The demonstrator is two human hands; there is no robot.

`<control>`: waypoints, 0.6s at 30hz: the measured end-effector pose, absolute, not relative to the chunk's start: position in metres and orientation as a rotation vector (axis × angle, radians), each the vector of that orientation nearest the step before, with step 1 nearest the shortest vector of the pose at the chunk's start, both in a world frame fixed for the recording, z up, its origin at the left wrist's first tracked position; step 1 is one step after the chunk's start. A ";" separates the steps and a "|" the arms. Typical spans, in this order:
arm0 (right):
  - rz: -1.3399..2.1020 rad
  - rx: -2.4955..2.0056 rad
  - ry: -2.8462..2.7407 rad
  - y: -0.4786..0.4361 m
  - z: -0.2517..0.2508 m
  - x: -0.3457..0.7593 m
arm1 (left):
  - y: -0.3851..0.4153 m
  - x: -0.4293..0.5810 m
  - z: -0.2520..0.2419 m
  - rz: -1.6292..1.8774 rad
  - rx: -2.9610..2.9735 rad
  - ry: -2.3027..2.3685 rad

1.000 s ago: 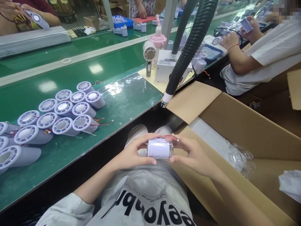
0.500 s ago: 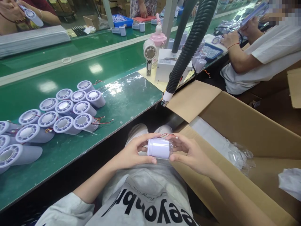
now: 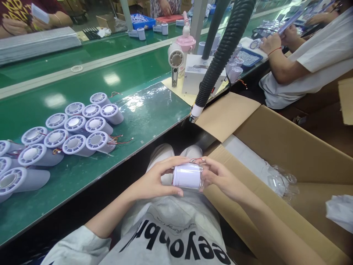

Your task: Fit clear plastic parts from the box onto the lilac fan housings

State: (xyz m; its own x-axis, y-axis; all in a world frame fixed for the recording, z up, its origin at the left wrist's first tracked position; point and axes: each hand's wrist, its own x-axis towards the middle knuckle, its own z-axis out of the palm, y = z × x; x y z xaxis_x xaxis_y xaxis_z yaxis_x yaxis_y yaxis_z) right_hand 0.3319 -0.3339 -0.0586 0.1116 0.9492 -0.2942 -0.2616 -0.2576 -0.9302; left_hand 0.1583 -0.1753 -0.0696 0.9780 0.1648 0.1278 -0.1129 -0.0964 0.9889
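Over my lap I hold a white cylindrical part (image 3: pixel 187 176) with thin red wires at its top right end. My left hand (image 3: pixel 153 180) grips its left end, thumb underneath and fingers curled over the top. My right hand (image 3: pixel 220 177) closes on its right end, where a clear piece shows. Several matching white cylinders with grilled ends (image 3: pixel 74 127) lie in rows on the green bench (image 3: pixel 143 114) to my left, some trailing red wires.
An open cardboard box (image 3: pixel 275 147) with clear plastic bags (image 3: pixel 281 182) stands at my right. A black corrugated hose (image 3: pixel 220 55) hangs over the bench edge beside a white box unit (image 3: pixel 194 75) and a pink fan. Other people work at the right and back left.
Both hands kept hold of the cylinder and shifted slightly down. The red wires now sit bunched closer to the part. The view tilted a little.
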 end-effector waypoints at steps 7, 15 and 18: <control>1.569 -1.271 -0.524 -0.331 -0.061 0.326 | -0.176 0.156 -0.073 0.238 1.669 0.014; 1.759 -1.152 -0.309 -0.329 -0.061 0.318 | -0.176 0.156 -0.073 0.275 1.690 -0.016; 1.817 -1.141 -0.242 -0.329 -0.061 0.317 | -0.178 0.154 -0.070 0.245 1.728 0.044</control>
